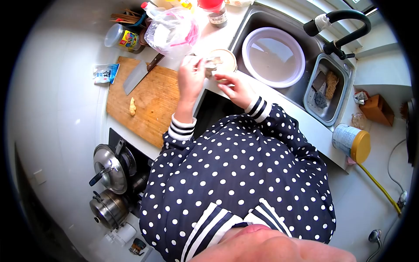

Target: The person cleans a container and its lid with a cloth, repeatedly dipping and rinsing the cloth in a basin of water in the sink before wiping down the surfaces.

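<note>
Illegible jar label (218, 18) beyond left hand (191, 75)

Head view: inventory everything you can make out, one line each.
board: 1, tan, left
knife: 1, silver-brown, on board
ginger: 1, yellowish, on board
packet: 1, blue-white, beside board
plastic jar: 1, clear, upper left
sticks: several, brown, behind plastic jar
bag: 1, clear-pink, beyond left hand
lidded jar: 1, red-topped, beside bag
round thing: 1, cream, near hands
sink: 1, silver, upper right
basin: 1, pale lilac, in sink
tap: 1, black, behind sink
scrubbers: 3, tan, brown, grey, in sink
block: 1, brown, right
can: 1, pale blue, gold-lidded, right
tube: 1, yellow, lower right
lidded pots: 2, silver, lower left
blurred item: 1, pale, between hands
jacket: 1, dark dotted, lower centre
left hand: 1, bare, upper centre
right hand: 1, bare, upper centre
</note>
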{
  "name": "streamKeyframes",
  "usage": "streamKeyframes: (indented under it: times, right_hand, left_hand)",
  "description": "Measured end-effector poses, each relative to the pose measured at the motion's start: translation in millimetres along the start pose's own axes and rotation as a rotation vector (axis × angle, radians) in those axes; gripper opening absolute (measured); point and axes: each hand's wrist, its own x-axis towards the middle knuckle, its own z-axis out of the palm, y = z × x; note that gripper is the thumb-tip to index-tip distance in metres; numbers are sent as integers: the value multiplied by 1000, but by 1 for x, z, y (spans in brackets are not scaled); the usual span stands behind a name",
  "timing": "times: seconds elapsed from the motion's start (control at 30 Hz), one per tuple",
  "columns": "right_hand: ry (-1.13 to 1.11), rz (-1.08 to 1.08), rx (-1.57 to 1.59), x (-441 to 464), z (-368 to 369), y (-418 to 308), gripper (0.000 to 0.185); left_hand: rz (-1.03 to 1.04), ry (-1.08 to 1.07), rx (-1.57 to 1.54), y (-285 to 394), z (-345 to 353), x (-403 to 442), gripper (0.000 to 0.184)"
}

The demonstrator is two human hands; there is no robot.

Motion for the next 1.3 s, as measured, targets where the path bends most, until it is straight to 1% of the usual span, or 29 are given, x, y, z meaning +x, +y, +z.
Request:
streamKeyframes:
  times: [0.03,0.07,0.1,0.13,0.17,0.2,0.23,0.3,0.33,0.37,0.4,0.5,0.53,0.6,0.63,0.67,0.73,0.77,0.8,0.9,0.93,0.97,1.03,1.13,1.17,1.23,1.3]
  right_hand:
    - [58,-26,-159,-5,-6,7,34]
    - [150,34,-140,-9,-10,21,43]
    - [222,169,-226,-12,-15,25,61]
    - [285,69,-317,-13,-19,41,72]
    - [348,-28,-406,-10,-22,57,84]
    - [318,36,-407,-4,-24,63,97]
    - [332,-86,-457,6,-25,74,108]
    - [297,-185,-397,25,-20,90,117]
    - [274,-186,-287,34,-16,102,123]
    - [273,-221,-175,44,-10,118,122]
    - [275,-206,-209,46,-9,114,122]
    - [289,-183,-332,48,-10,111,114]
    - [291,-179,-377,48,-10,112,110]
    - [206,-27,-72,67,-11,169,102]
    - [213,-7,46,70,-10,170,98]
    - [230,-46,47,69,-9,172,94]
    - [280,-167,-92,63,-10,151,87]
    - [318,-253,-278,63,-11,146,86]
    - [320,-288,-354,57,-15,123,87]
    - [235,-216,-451,58,-21,119,89]
    - [215,-195,-449,58,-23,115,90]
    - [233,-208,-415,56,-23,108,91]
    - [208,-227,-437,57,-26,106,93]
    - [188,-218,-404,59,-24,127,95]
    - [184,-202,-328,64,-23,138,95]
    - [191,-200,-283,62,-22,132,93]
    - [173,-186,-293,65,-22,141,94]
  left_hand:
    - [27,-46,40,-2,11,1,24]
    - [59,-67,108,-2,19,0,29]
    - [91,-90,175,1,27,-1,34]
    - [151,-52,295,11,29,-2,40]
    - [144,-57,325,16,32,-2,40]
    - [139,-64,358,20,33,-3,41]
    - [137,-68,394,23,34,-4,42]
    - [156,-66,379,18,41,-1,36]
    - [157,-67,363,12,44,2,34]
    - [158,-67,346,9,48,5,32]
    - [142,-9,288,11,51,9,24]
    - [135,10,283,12,61,21,20]
    - [186,-23,302,10,67,22,18]
    - [332,-99,256,16,71,18,18]
    - [405,-141,237,19,70,14,18]
    - [358,-188,171,17,71,9,17]
    - [342,-242,189,22,54,-3,17]
    - [338,-269,198,24,45,-8,17]
    - [312,-275,185,19,39,-14,16]
    - [217,-252,232,16,33,-10,17]
    - [230,-223,280,14,39,-2,17]
    - [285,-165,249,13,48,6,17]
    - [391,-233,198,13,59,22,16]
    - [412,-242,213,18,53,17,16]
    - [390,-266,239,20,48,11,15]
    - [345,-320,295,22,38,-1,15]
    - [319,-239,291,20,45,-2,17]
